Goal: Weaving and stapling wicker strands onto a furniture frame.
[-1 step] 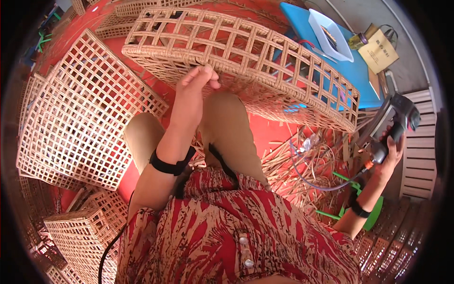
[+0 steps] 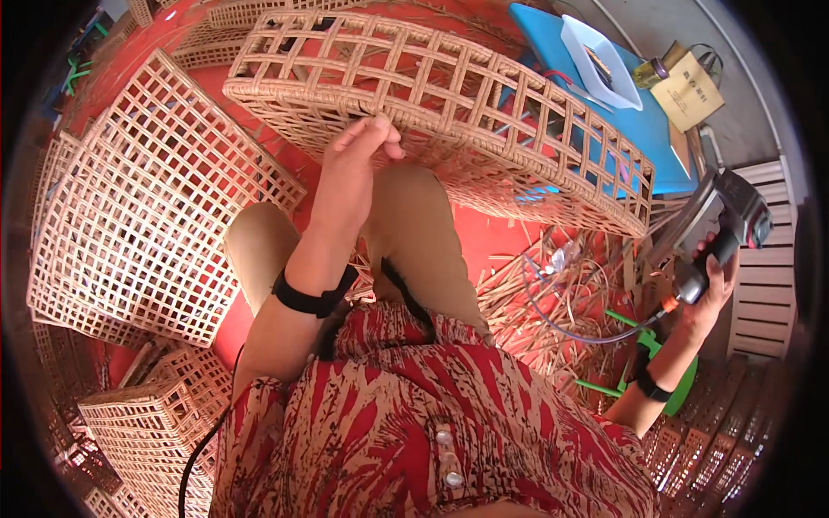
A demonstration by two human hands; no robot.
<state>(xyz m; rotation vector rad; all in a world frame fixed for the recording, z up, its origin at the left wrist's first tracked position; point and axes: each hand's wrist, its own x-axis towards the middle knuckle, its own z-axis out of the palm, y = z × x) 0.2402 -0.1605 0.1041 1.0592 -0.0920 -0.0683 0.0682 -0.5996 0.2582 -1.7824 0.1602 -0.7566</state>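
A large woven rattan basket (image 2: pixel 432 112), pale brown with an open lattice side, lies tilted across the far part of the view, beyond my knees. My left hand (image 2: pixel 358 147) is closed in a pinch at the near rim of this basket, thumb tip against the woven edge. What lies between its fingers is too small to make out. Off to the right, away from the basket's end, my right hand (image 2: pixel 717 281) grips a black and grey air nail gun (image 2: pixel 734 211) by its handle. A thin hose (image 2: pixel 596 339) runs from an orange fitting at the handle's end.
Flat lattice panels (image 2: pixel 155 198) lean on the left, above a boxy woven basket (image 2: pixel 147 423). Cut rattan strips (image 2: pixel 535 302) litter the red floor. A blue table (image 2: pixel 561 43) holds a white tray (image 2: pixel 596 65), a jar and a paper bag. Something green (image 2: pixel 686 380) stands near my right forearm.
The nail gun has tilted slightly in my right hand, and its hose has shifted a little. My left hand stays at the basket's rim.
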